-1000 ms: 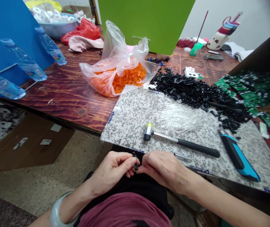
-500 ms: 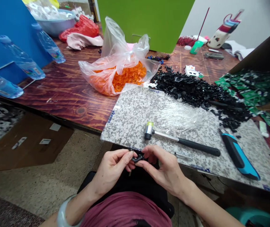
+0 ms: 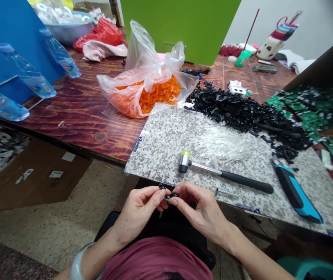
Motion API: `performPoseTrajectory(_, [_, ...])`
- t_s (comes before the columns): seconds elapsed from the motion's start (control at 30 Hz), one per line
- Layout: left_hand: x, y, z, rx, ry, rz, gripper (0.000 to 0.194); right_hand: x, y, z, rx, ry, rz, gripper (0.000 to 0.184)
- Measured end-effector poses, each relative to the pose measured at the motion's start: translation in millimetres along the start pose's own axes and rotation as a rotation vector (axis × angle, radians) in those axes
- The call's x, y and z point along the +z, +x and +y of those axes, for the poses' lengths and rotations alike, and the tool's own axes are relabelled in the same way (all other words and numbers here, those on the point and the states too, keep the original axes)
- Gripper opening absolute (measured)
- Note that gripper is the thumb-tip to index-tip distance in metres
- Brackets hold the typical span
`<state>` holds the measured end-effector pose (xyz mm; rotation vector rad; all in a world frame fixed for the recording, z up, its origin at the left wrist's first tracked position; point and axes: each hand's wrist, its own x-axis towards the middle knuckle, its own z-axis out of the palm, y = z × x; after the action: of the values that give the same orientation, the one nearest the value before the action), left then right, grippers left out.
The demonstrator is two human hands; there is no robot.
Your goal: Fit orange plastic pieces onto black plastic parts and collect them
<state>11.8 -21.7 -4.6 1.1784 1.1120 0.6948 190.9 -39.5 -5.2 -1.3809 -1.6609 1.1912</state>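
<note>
Both hands meet just off the near edge of the speckled stone board (image 3: 154, 159), above my lap. Between thumb and fingers my left hand (image 3: 143, 204) pinches a small black plastic part (image 3: 166, 197). My right hand (image 3: 198, 204) grips the same part from the other side with thumb and fingertips. Fingers cover much of it, so its full shape is hidden. On the board close by lie a mallet (image 3: 201, 167) with a black handle and a short metal rod (image 3: 226, 193). Behind the mallet spreads a heap of thin clear strands (image 3: 224, 144).
A long pile of black plastic parts (image 3: 242, 109) runs along the board's far side. At right lie a blue utility knife (image 3: 297, 194) and a box of green circuit boards (image 3: 324, 105). A bag of orange pieces (image 3: 157, 93) sits behind. Water bottles (image 3: 26, 74) lean at left.
My right fingers have closed in on the black part, with the fingertips now nearer my left hand. The part has turned slightly between my hands. The tools lie as before.
</note>
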Motion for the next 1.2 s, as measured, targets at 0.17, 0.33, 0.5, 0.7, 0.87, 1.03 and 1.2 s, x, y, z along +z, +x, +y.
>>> performPoseTrajectory(0.17, [-0.9, -2, 0, -0.03, -0.05, -0.046, 0.024, -1, 0, 2, 0.053, 0.075, -0.022, 0.017])
performPoseTrajectory(0.33, [0.0, -2, -1, -0.067, -0.111, -0.037, 0.024, -1, -1, 3, 0.046, 0.084, -0.01, 0.017])
performPoseTrajectory(0.5, [2.8, -1, -2, -0.114, -0.218, -0.04, 0.029, 0, -1, 8, 0.0, 0.059, 0.037, 0.018])
performPoseTrajectory(0.7, [6.5, 0, 0, -0.142, -0.285, -0.001, 0.034, 4, -1, 10, -0.043, 0.068, 0.07, 0.019])
performPoseTrajectory(0.87, [8.8, -1, -2, -0.139, -0.306, 0.027, 0.035, 5, -2, 10, -0.038, 0.08, 0.091, 0.023])
performPoseTrajectory(1.03, [10.6, -1, -3, -0.137, -0.335, 0.04, 0.032, 8, -3, 12, -0.034, 0.08, 0.098, 0.028])
performPoseTrajectory(1.2, [11.3, -1, -3, -0.133, -0.346, 0.05, 0.029, 10, -2, 13, -0.05, 0.059, 0.119, 0.03])
